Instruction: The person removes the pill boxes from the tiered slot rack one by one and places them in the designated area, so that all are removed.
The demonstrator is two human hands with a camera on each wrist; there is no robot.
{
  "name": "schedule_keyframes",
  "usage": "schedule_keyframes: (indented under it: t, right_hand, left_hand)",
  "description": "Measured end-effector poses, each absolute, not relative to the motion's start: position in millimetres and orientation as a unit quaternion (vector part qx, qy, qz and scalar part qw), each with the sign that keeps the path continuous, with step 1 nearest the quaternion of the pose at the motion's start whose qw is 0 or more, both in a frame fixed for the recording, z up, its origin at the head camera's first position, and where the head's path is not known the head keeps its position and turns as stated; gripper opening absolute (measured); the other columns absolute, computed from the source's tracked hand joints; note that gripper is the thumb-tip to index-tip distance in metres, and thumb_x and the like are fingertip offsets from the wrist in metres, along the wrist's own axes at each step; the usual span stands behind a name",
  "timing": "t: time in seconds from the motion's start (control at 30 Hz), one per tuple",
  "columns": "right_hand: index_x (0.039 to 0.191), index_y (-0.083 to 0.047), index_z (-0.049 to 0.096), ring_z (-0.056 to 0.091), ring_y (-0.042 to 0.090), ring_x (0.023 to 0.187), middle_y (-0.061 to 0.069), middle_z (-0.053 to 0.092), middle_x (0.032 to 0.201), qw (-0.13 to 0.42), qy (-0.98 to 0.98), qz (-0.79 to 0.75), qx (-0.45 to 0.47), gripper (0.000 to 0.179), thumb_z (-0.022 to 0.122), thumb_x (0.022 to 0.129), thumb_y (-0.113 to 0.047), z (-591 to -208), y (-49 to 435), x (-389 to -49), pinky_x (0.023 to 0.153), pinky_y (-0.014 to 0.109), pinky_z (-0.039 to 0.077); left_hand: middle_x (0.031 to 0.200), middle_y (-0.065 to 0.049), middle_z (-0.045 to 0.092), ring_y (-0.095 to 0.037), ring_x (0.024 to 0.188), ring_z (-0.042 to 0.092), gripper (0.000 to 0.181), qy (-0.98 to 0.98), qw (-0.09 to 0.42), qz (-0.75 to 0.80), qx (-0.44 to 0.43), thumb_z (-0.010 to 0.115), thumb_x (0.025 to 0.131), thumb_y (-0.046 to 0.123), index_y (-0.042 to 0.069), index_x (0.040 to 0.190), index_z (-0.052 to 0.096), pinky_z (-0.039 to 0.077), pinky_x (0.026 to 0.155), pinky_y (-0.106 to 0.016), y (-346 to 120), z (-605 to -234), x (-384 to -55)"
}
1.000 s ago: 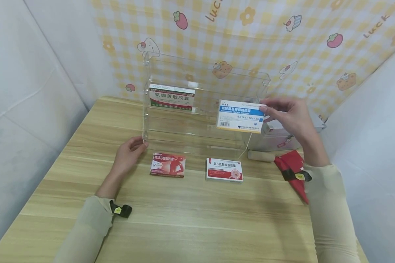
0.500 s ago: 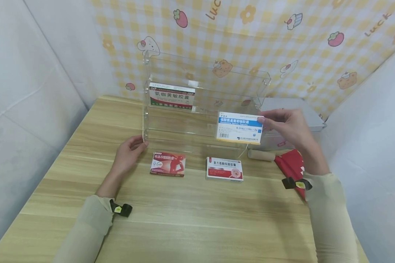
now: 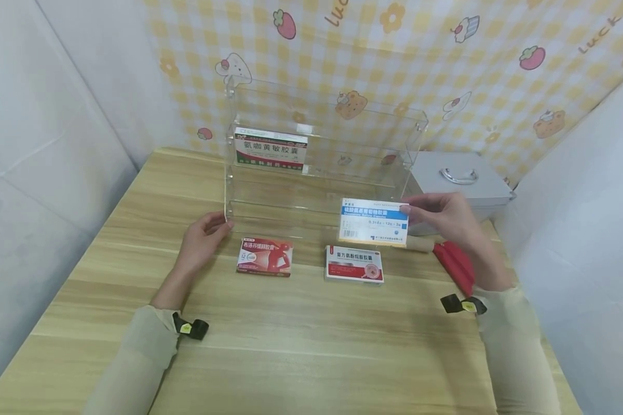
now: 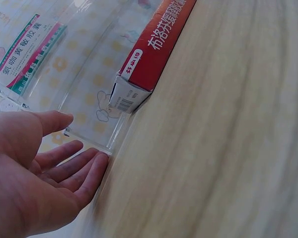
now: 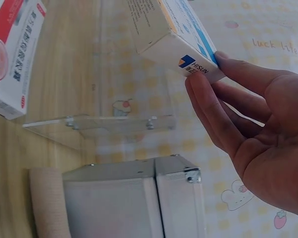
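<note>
My right hand (image 3: 446, 216) pinches one end of a white and blue medicine box (image 3: 372, 225) between thumb and fingers, in front of the right part of a clear acrylic display rack (image 3: 270, 202). In the right wrist view, the thumb lies on the printed face of the medicine box (image 5: 188, 34) and fingertips are at its end. My left hand (image 3: 203, 239) is at the rack's lower left side, its fingertips touching the edge and the fingers loosely bent. A green, white and red medicine box (image 3: 271, 151) stands on an upper tier of the rack at left.
On the wooden table (image 3: 291, 346), a red medicine box (image 3: 265, 257) and a white and red medicine box (image 3: 354, 265) lie before the rack. A silver metal case (image 3: 462, 173), a beige roll (image 5: 48, 203) and a red cloth item (image 3: 454, 265) are at right.
My right hand has lowered the white and blue medicine box from the rack's upper tiers to near its bottom, slightly leftward. The left hand has stayed at the rack's side.
</note>
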State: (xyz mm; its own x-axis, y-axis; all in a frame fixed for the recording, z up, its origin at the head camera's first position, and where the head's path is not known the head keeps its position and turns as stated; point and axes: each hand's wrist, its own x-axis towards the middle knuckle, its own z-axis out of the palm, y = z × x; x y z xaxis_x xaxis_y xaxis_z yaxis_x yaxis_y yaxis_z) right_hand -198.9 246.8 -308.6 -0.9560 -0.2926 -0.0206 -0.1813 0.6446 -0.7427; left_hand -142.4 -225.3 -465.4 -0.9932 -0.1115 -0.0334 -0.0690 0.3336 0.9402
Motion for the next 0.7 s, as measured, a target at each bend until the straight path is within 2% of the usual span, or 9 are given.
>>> schedule_keyframes:
  t: [0.13, 0.33, 0.47, 0.7]
  right_hand:
    - [0.113, -0.012, 0.073, 0.072, 0.024, 0.086, 0.006, 0.074, 0.096, 0.085, 0.901, -0.408, -0.125, 0.038, 0.073, 0.088, -0.040, -319.0, 247.1, -196.1, 0.078, 0.026, 0.056]
    - [0.116, -0.002, 0.070, 0.072, 0.025, 0.083, 0.013, 0.073, 0.100, 0.104, 0.883, -0.431, -0.153, 0.028, 0.071, 0.092, -0.018, -330.0, 247.2, -191.7, 0.077, 0.031, 0.058]
    - [0.116, -0.004, 0.070, 0.071, 0.026, 0.083, 0.010, 0.073, 0.097, 0.115, 0.882, -0.431, -0.152, 0.031, 0.072, 0.092, -0.024, -343.8, 254.0, -191.1, 0.076, 0.027, 0.057]
    - [0.116, -0.006, 0.071, 0.071, 0.026, 0.088, 0.009, 0.073, 0.100, 0.140, 0.872, -0.443, -0.156, 0.035, 0.073, 0.090, -0.029, -359.5, 260.2, -185.2, 0.078, 0.030, 0.058]
  left_hand:
    - [0.136, -0.022, 0.054, -0.039, 0.125, 0.051, 0.057, -0.818, 0.020, -0.573, 0.056, 0.060, 0.098, 0.039, 0.002, 0.139, 0.049, 0.041, 0.105, -0.052, -224.7, -465.1, -142.7]
    - [0.135, -0.022, 0.055, -0.038, 0.125, 0.051, 0.055, -0.821, 0.027, -0.568, 0.053, 0.060, 0.098, 0.037, 0.001, 0.138, 0.050, 0.041, 0.105, -0.051, -224.6, -465.9, -143.7]
    - [0.135, -0.022, 0.054, -0.038, 0.125, 0.051, 0.055, -0.820, 0.025, -0.569, 0.054, 0.060, 0.098, 0.036, 0.001, 0.139, 0.050, 0.041, 0.105, -0.052, -224.6, -465.4, -143.0]
    - [0.137, -0.020, 0.054, -0.038, 0.126, 0.050, 0.054, -0.818, 0.015, -0.571, 0.063, 0.060, 0.098, 0.036, 0.002, 0.140, 0.049, 0.040, 0.106, -0.052, -224.0, -460.9, -141.3]
